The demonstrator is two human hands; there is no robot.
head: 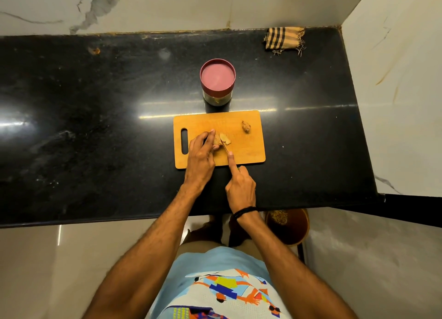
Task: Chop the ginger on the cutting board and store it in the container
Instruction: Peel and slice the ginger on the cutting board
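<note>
1. Barely begun: my left hand (201,151) pinches the ginger (221,140) mid-frame on the cutting board (241,157); my right hand (240,187) grips the knife (225,148).
2. Uncut: second lump (246,127) at right; container (217,83) above is lidded.

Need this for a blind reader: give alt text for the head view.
Left hand steadies ginger on a wooden cutting board while the right hand slices it with a knife. A second ginger piece lies nearby; a lidded container stands behind.

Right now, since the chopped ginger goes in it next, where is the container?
Head view: the closed container stands on the black counter, just beyond the far edge of the cutting board, roughly at its middle.
</note>
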